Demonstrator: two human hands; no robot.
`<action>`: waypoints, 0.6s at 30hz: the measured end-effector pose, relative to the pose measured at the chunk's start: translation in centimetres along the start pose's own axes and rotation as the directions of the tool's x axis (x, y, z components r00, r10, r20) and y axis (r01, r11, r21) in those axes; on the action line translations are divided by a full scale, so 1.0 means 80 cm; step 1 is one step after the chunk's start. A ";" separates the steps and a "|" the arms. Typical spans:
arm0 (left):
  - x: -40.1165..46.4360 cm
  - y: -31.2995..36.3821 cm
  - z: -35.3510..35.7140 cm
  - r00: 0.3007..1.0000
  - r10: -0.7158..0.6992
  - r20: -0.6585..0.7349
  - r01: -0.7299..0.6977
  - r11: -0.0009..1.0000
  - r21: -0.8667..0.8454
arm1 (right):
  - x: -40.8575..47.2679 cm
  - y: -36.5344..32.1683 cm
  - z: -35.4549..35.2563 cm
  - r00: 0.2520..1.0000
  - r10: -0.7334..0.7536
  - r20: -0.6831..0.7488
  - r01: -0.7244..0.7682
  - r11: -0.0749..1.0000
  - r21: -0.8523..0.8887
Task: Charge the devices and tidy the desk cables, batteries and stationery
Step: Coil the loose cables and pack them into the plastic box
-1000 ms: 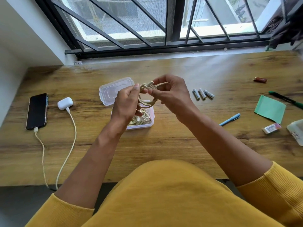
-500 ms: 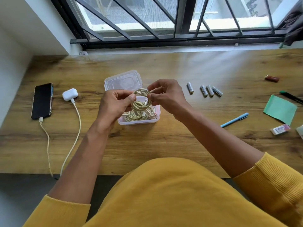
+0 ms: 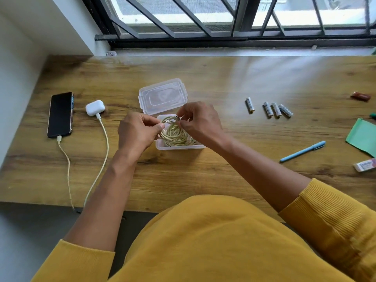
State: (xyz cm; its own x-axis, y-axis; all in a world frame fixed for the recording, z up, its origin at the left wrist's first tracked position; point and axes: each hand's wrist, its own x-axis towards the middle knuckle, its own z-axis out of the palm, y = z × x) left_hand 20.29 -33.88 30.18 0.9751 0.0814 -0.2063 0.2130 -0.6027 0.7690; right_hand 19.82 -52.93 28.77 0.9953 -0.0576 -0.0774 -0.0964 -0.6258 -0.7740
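Both hands hold a coiled cream cable [image 3: 175, 132] just over a small clear plastic box [image 3: 179, 147] on the wooden desk [image 3: 203, 169]: the left hand [image 3: 136, 133] pinches the coil's left side, the right hand [image 3: 200, 122] pinches its top by the plug end. The box's clear lid [image 3: 161, 96] lies just behind it. A black phone [image 3: 60, 114] and a white earbud case [image 3: 94, 107] sit plugged in at left; four batteries [image 3: 268, 108] and a light blue pen [image 3: 302, 151] lie at right.

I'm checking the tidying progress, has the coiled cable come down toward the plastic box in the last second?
Yes. The coiled cable has dropped from above the plastic box into it, with the left hand and right hand pinching its top.
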 end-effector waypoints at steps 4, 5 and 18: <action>-0.008 0.001 0.004 0.998 0.064 -0.016 -0.061 0.986 0.156 | 0.004 0.006 0.010 0.997 -0.074 0.006 0.074 0.981 -0.181; -0.010 0.004 0.005 0.996 0.091 -0.022 -0.084 0.972 0.221 | 0.005 0.008 0.012 0.996 -0.085 0.004 0.084 0.975 -0.205; -0.007 0.006 0.031 0.990 0.136 -0.023 -0.103 0.838 0.535 | 0.006 0.017 0.015 0.989 -0.147 0.034 0.150 0.936 -0.317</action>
State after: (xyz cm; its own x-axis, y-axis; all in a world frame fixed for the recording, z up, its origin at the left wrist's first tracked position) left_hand 19.69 -36.18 29.18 0.9962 0.0170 -0.0853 0.0453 -0.9386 0.3419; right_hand 20.14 -52.89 26.93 0.9980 0.0614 0.0163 0.0606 -0.8415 -0.5369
